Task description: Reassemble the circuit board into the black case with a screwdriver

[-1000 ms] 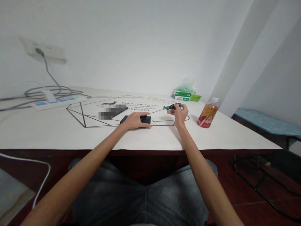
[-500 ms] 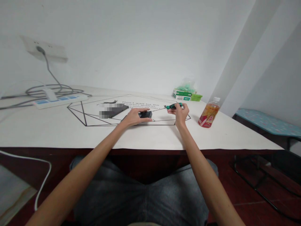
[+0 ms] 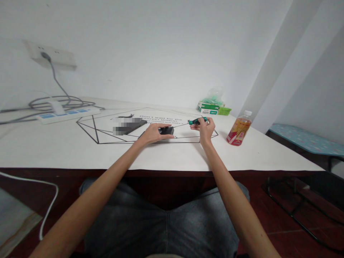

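My left hand point(image 3: 153, 134) is closed around a black box-shaped device point(image 3: 168, 132) lying on the white table, thumb on the near side and fingers on the far side. Its left part is hidden under my palm. In my right hand point(image 3: 206, 129) is a screwdriver point(image 3: 198, 121) with a green and black handle. The thin shaft points left, its tip at or close to the right end of the device; I cannot tell whether it touches. A tiny dark piece lies just right of the device. Further left rests a flat dark slab point(image 3: 134, 126), partly blurred out.
A bottle of amber drink point(image 3: 239, 129) stands right of my right hand. Behind it are a green-and-white box point(image 3: 208, 108) and a plastic bag point(image 3: 214, 97). A power strip point(image 3: 68, 114) and coiled cables point(image 3: 53, 102) lie at the left. The table's front edge is near my lap.
My right hand and the screwdriver have shifted very slightly left, toward the device. My left hand and the device stay in place.
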{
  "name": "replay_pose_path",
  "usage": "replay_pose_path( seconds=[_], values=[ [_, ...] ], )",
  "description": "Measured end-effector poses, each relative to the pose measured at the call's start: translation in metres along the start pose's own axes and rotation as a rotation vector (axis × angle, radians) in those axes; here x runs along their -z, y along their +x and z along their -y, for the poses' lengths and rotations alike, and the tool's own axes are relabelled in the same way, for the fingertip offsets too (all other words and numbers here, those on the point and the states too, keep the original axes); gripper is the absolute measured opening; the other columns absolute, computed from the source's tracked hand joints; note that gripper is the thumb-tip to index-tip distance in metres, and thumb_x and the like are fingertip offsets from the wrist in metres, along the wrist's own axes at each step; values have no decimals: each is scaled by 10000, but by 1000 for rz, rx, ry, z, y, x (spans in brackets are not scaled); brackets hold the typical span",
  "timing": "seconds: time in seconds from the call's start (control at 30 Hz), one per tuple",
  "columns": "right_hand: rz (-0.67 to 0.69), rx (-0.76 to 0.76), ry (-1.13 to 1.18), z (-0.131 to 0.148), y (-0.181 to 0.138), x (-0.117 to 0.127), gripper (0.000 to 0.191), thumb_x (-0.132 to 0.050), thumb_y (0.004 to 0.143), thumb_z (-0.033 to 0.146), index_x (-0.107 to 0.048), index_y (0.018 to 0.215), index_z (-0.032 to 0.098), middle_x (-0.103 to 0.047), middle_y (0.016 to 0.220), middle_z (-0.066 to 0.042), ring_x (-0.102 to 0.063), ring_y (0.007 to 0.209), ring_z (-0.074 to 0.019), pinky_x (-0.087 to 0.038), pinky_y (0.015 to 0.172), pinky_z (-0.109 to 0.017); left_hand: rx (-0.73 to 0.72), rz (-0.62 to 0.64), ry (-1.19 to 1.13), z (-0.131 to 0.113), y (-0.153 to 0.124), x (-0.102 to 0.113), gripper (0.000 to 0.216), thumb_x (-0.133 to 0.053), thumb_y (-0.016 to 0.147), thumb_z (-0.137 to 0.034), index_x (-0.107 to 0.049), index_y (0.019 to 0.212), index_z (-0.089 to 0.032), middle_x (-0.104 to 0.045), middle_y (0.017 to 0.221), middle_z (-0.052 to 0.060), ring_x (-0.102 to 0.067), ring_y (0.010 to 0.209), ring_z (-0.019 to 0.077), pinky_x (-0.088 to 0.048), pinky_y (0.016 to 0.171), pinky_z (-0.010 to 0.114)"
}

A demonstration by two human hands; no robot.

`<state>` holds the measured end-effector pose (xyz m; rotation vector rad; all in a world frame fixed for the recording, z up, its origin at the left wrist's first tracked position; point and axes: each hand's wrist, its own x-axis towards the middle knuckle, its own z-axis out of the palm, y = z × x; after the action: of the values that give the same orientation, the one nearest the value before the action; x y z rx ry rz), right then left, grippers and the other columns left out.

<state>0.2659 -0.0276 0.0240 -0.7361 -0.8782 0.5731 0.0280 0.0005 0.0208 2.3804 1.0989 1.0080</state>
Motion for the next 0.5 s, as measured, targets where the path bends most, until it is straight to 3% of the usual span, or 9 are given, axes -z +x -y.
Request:
replay_pose_path(
  seconds=[0.33, 0.5],
  values=[
    [14, -43, -21, 1, 2, 1, 252, -668, 760, 255, -424, 818, 230, -641, 523, 61, -667, 425, -171, -574, 415, -257, 5, 2, 10, -1, -1, -2, 648, -812, 678, -572, -741, 1230, -240, -716, 1283, 103, -636, 1227, 335, -451, 1071, 454],
    [38, -49, -154, 0, 2, 8, 236, -693, 802, 332, -485, 797, 220, -569, 434, 92, -480, 263, -96, -352, 257, -152, -9, 17, 43, -1, -2, -4, 689, -801, 664, -618, -742, 1223, -221, -723, 1267, 114, -649, 1200, 336, -461, 1055, 449]
  ],
)
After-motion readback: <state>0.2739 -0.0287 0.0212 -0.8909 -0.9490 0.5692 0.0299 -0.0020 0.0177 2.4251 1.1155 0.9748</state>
